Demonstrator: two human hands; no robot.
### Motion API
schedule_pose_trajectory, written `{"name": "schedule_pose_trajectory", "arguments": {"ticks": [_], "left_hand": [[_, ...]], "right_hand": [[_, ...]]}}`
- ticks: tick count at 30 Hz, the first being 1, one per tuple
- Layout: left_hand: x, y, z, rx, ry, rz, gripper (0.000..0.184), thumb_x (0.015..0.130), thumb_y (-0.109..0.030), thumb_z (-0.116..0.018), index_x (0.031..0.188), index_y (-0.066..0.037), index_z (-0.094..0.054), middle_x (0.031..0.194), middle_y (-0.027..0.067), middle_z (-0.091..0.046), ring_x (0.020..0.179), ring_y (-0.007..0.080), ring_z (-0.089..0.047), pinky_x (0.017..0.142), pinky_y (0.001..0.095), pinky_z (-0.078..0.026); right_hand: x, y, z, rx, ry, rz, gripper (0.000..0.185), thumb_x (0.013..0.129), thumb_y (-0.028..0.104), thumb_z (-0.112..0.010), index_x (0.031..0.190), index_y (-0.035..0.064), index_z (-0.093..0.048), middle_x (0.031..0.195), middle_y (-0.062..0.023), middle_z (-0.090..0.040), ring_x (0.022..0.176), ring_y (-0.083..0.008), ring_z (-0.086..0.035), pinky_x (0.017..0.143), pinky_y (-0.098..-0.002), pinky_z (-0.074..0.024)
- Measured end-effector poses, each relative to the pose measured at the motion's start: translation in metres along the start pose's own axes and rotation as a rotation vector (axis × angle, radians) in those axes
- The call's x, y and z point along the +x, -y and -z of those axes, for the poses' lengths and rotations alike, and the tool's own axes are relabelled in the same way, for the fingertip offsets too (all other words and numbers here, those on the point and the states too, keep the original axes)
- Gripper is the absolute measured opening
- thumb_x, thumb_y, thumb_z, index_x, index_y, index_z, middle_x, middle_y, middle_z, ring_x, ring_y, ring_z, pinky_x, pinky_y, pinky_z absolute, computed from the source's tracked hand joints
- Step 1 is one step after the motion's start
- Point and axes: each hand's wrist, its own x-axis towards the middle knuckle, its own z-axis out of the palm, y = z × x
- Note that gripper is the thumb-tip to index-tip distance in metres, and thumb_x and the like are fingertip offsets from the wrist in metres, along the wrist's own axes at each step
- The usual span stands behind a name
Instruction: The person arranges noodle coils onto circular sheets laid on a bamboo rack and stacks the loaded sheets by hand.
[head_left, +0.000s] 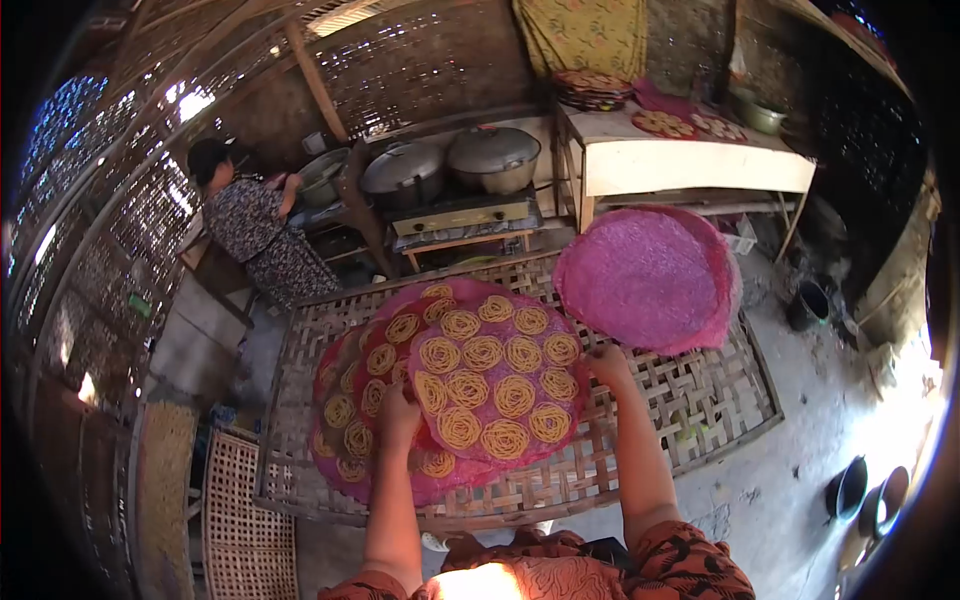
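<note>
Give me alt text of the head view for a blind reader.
The left hand and right hand hold a pink mat of yellow coils by its edges, overlapping similar mats on a woven rack. Behind, a person stands beside a pot.

Noodle rings (521, 353) on a rack (730, 415), pots (494, 160) and a tabletop (612, 124) behind

Rings sit on a round sheet (497, 322), with the left hand (400, 408) at its left edge and the right hand (606, 366) at its right. Under it and to its left are more sheets with rings (358, 437). A pile of sheets (640, 275) is at the rack's far right. Behind the rack, two pots sit on a stove (462, 218), a person (245, 215) left of them. The tabletop, back right, has a bowl (764, 119) on it. Buckets (847, 488) are on the right.
</note>
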Motion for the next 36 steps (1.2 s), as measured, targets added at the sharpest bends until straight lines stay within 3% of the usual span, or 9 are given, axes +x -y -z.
{"name": "schedule_pose_trajectory", "arguments": {"ticks": [6, 9, 12, 18, 22, 25, 28, 30, 36], "left_hand": [[0.008, -0.009, -0.007, -0.322, 0.082, -0.093, 0.014, 0.085, -0.013, -0.058, 0.091, 0.001, -0.059, 0.09, 0.0136, -0.062, 0.082, 0.0221, -0.059, 0.066, 0.0346, -0.046], [0.033, -0.035, -0.003, -0.695, 0.301, 0.029, 0.016, 0.091, -0.012, -0.052, 0.101, -0.002, -0.06, 0.094, 0.0029, -0.06, 0.081, 0.0119, -0.052, 0.068, 0.0284, -0.043], [0.05, -0.1, 0.049, -0.975, 0.44, 0.097, 0.018, 0.094, -0.018, -0.051, 0.103, -0.005, -0.058, 0.092, 0.0006, -0.06, 0.082, 0.0121, -0.055, 0.072, 0.0287, -0.046], [0.076, -0.111, 0.144, -1.413, 0.51, 0.016, 0.018, 0.096, -0.018, -0.05, 0.106, -0.007, -0.058, 0.103, 0.0039, -0.062, 0.088, 0.0132, -0.059, 0.078, 0.0313, -0.049], [0.029, -0.087, 0.209, -1.582, 0.441, 0.014, 0.02, 0.096, -0.017, -0.049, 0.109, -0.004, -0.056, 0.103, 0.0064, -0.064, 0.09, 0.0157, -0.062, 0.079, 0.0313, -0.053], [-0.02, -0.029, 0.231, -1.68, 0.327, 0.122, 0.025, 0.098, -0.014, -0.041, 0.118, -0.007, -0.053, 0.11, 0.009, -0.061, 0.095, 0.0166, -0.062, 0.081, 0.0331, -0.054], [-0.099, 0.041, 0.259, -1.766, 0.225, 0.284, 0.03, 0.1, -0.02, -0.038, 0.124, -0.009, -0.051, 0.116, 0.0061, -0.061, 0.098, 0.0151, -0.061, 0.084, 0.0333, -0.052], [-0.16, 0.109, 0.258, -1.786, 0.159, 0.341, 0.031, 0.1, -0.024, -0.037, 0.124, -0.01, -0.052, 0.116, 0.0049, -0.061, 0.099, 0.0143, -0.061, 0.084, 0.0336, -0.051], [-0.372, 0.234, 0.327, -1.54, -0.133, 0.606, 0.032, 0.099, -0.017, -0.04, 0.126, -0.005, -0.051, 0.119, 0.0058, -0.059, 0.105, 0.0134, -0.058, 0.09, 0.0311, -0.047]], "right_hand": [[0.016, 0.007, -0.007, -0.089, -0.025, 0.105, 0.028, 0.072, 0.022, -0.069, 0.085, -0.0029, -0.067, 0.064, -0.0099, -0.061, 0.065, -0.0178, -0.06, 0.055, -0.0332, -0.0457], [-0.008, 0.089, 0.03, 0.061, 0.11, 0.141, 0.023, 0.07, 0.021, -0.067, 0.079, -0.0004, -0.067, 0.064, -0.0095, -0.061, 0.06, -0.0187, -0.057, 0.055, -0.0344, -0.0442], [0.002, 0.153, 0.075, -0.059, 0.241, 0.251, 0.017, 0.071, 0.02, -0.065, 0.073, 0.003, -0.067, 0.065, -0.0048, -0.06, 0.056, -0.0174, -0.054, 0.053, -0.031, -0.0415], [-0.046, 0.28, 0.184, 0.587, 0.191, 0.361, 0.013, 0.084, 0.017, -0.056, 0.086, 0.007, -0.064, 0.073, 0.0002, -0.061, 0.059, -0.0095, -0.055, 0.052, -0.0248, -0.0436], [-0.104, 0.327, 0.208, 0.809, 0.3, 0.674, 0.011, 0.084, 0.01, -0.056, 0.093, 0.009, -0.062, 0.09, 0.0004, -0.062, 0.078, -0.0087, -0.059, 0.066, -0.0217, -0.0456], [-0.162, 0.343, 0.171, 0.741, 0.247, 0.827, 0.014, 0.083, 0.007, -0.058, 0.096, 0.0086, -0.061, 0.096, 0.0001, -0.061, 0.087, -0.0086, -0.057, 0.07, -0.0218, -0.0441], [-0.192, 0.333, 0.105, 0.932, 0.26, 0.487, 0.031, 0.082, 0.005, -0.057, 0.113, 0.0042, -0.057, 0.109, -0.0025, -0.06, 0.095, -0.0117, -0.058, 0.075, -0.0249, -0.0466], [-0.246, 0.337, 0.041, 0.944, 0.614, 0.54, 0.045, 0.082, 0.003, -0.057, 0.125, 0.0024, -0.048, 0.118, -0.0046, -0.057, 0.108, -0.0161, -0.056, 0.09, -0.0295, -0.0462], [-0.37, 0.322, -0.18, 0.695, 0.917, 0.587, 0.007, 0.079, 0.005, -0.056, 0.086, 0.0066, -0.057, 0.08, 0.0016, -0.052, 0.075, -0.0099, -0.047, 0.071, -0.0218, -0.037]]}}
